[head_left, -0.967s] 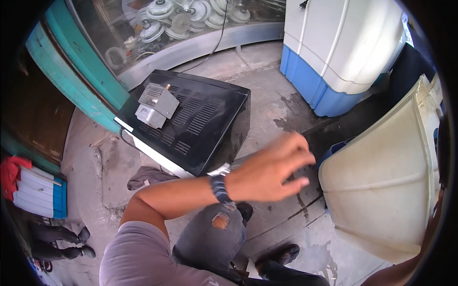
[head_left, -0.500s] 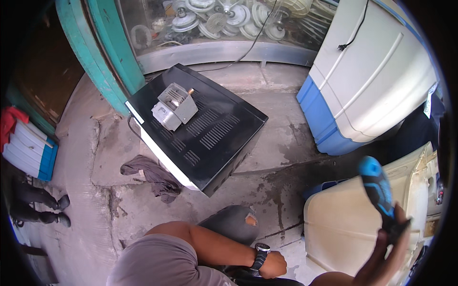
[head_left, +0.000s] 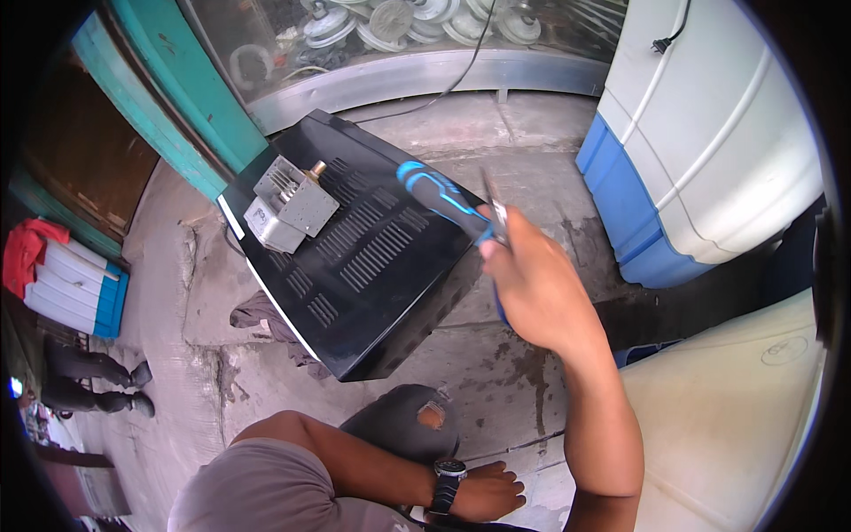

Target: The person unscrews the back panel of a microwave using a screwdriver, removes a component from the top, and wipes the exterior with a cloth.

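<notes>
My right hand [head_left: 541, 293] is closed around a blue-and-black screwdriver [head_left: 441, 199], its handle pointing toward the far left over the edge of a black microwave oven [head_left: 377, 306]. A second tool with a thin metal end [head_left: 494, 199] sticks up from the same grip; the fingers hide most of it. On the microwave's vented top lies a silver magnetron [head_left: 292, 208] with cooling fins and a copper-coloured tip. Below, near my knee, my left hand [head_left: 489, 493] hangs with its fingers loosely apart, holding nothing. A black watch [head_left: 448, 486] circles that wrist.
A tall white-and-blue plastic container [head_left: 700, 168] stands at the far right, with a cream-coloured tub [head_left: 722, 399] nearer. Behind the microwave is a glass case [head_left: 425, 75] of fan-like parts. A dark cloth [head_left: 266, 319] lies beside the microwave. Another person's legs [head_left: 93, 377] show at left.
My right hand has swung from the lower right, up and left to the microwave's edge, carrying the screwdriver. My left hand's fingers have loosened from a fist. The view has shifted slightly.
</notes>
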### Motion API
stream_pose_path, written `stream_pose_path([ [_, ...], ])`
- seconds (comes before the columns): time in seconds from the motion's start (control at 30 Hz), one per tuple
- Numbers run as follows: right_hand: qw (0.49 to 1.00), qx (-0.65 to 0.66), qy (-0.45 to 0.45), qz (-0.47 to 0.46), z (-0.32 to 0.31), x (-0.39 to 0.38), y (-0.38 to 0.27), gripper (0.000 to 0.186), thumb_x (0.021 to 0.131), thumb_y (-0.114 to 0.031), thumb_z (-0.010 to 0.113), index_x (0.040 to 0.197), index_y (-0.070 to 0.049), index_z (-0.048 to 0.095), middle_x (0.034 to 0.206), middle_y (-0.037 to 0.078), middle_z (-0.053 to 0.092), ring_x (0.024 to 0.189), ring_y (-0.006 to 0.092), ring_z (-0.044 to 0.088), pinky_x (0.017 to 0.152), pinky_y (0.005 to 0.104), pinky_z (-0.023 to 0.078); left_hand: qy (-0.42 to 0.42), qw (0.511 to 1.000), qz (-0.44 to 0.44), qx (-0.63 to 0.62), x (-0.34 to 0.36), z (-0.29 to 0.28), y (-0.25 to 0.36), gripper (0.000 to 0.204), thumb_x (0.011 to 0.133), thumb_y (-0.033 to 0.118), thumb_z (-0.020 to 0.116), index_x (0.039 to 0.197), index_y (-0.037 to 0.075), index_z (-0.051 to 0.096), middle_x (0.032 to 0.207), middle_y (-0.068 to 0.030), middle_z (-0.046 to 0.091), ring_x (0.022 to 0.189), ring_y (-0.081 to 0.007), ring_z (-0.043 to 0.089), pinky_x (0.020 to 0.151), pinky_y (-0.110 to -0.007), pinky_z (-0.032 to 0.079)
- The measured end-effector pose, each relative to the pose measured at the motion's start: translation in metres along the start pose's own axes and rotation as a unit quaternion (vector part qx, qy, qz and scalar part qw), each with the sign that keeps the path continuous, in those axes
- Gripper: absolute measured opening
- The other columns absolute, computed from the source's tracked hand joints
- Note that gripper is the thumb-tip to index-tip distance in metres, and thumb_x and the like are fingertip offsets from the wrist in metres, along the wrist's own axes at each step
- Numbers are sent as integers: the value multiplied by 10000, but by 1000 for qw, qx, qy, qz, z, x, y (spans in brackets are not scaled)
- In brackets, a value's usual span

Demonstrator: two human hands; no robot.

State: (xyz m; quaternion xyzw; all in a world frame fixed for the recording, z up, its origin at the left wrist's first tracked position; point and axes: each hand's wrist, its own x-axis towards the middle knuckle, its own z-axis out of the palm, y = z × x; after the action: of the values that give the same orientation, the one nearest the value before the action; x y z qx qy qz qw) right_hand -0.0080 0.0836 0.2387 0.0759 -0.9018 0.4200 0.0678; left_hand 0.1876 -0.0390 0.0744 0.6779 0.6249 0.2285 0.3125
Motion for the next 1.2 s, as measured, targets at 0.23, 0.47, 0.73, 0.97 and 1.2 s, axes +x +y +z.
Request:
stream_pose_path([
  [0.23,967,145,-172,115,49,99,-14,252,950,-161,622,1111,23,564,827,70,628,786,153,643,696,336,491,37,990,-131,-44,-5,-1,24,123,935,217,557,940,107,612,881,-42,576,803,-235,614,696,-425,455],
  [0.47,997,6,-36,66,87,95,-41,630,847,-187,751,1335,103,476,1076,257,618,990,436,621,872,491,497,80,953,-235,-174,-5,-27,58,189,865,157,583,991,27,637,951,-144,667,923,-321,681,739,-472,538],
  [0.73,990,-84,-27,111,82,84,-81,821,742,-292,860,1408,-5,475,1238,208,556,1127,399,533,975,476,448,314,865,-278,-277,-10,42,77,288,835,54,554,1110,24,630,993,-287,667,934,-420,665,761,-525,519],
  [0.97,988,-82,-37,124,16,-15,-94,659,776,-176,818,1341,-24,516,1275,219,516,1152,408,526,976,474,453,225,795,-443,-348,-55,36,124,476,773,121,711,1241,130,630,1438,-228,397,1324,-435,432,1049,-454,449],
  [1.2,976,-10,-95,198,-28,-162,-184,541,1000,-365,555,1436,-52,491,1486,281,408,1368,450,417,1098,459,395,428,220,-412,-774,-124,-95,147,445,978,304,561,1347,54,554,1305,-82,626,1182,-215,599,1006,-336,472],
])
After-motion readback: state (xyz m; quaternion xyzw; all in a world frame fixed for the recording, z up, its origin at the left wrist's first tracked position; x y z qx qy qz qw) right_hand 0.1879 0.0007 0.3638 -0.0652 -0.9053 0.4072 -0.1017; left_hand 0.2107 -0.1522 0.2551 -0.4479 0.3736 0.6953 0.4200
